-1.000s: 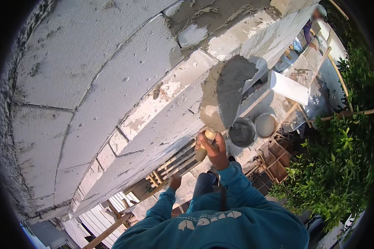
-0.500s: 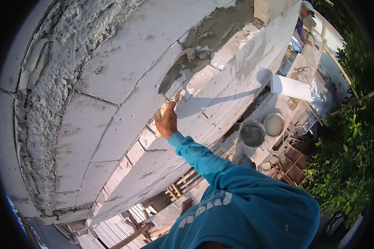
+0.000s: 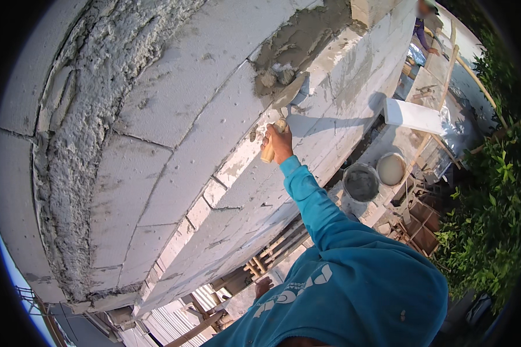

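My right hand point(image 3: 279, 144), its fingers closed round a pale wooden handle, holds a trowel point(image 3: 290, 93). The tilted grey blade is at the lower edge of a wet mortar patch point(image 3: 298, 41) on the pale block wall point(image 3: 208, 115). Lumps of mortar point(image 3: 268, 78) sit just beside the blade. Near my shirt front is what looks like my left hand point(image 3: 263, 287), mostly hidden, its fingers too unclear to read.
Below the wall, a bucket of grey mortar point(image 3: 361, 183) stands beside a bucket of pale liquid point(image 3: 391, 169). A white block point(image 3: 413, 117) lies across the scaffold planks. Another person point(image 3: 425, 40) is at the far right, near bamboo poles point(image 3: 474, 75) and leafy branches point(image 3: 486, 214).
My right hand and the trowel have moved up and right along the wall's edge. The blade has swung from left of the mortar lumps to their right.
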`<state>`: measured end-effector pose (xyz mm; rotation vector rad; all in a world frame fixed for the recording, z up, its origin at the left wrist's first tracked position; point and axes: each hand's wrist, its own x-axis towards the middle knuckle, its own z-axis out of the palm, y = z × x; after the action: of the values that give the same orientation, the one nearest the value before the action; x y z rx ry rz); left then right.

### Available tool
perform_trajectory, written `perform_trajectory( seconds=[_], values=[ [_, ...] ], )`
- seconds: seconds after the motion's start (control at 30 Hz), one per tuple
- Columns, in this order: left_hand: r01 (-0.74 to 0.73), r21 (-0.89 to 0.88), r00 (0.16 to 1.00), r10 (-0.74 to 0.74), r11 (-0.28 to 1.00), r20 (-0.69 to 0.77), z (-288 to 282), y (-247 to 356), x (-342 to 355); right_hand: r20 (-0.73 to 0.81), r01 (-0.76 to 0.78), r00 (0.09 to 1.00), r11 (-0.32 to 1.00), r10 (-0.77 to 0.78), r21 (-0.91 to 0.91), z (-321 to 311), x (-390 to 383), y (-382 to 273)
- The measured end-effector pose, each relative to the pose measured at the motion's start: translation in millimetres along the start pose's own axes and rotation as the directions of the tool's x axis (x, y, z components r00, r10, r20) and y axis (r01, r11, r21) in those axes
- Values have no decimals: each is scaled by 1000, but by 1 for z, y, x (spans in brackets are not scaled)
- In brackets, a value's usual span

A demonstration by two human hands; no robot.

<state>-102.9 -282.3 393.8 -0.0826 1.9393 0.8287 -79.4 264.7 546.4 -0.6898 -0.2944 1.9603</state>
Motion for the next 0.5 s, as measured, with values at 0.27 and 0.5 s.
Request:
perform_trajectory(
  seconds=[0.27, 0.5],
  values=[
    [16, 9, 997, -17, 1000, 73, 2, -32, 26, 56, 142, 989, 972, -134, -188, 24, 0, 5],
    [5, 66, 995, -11, 998, 95, -5, -27, 34, 155, 273, 962, 845, -227, -460, 60, -33, 10]
  ],
)
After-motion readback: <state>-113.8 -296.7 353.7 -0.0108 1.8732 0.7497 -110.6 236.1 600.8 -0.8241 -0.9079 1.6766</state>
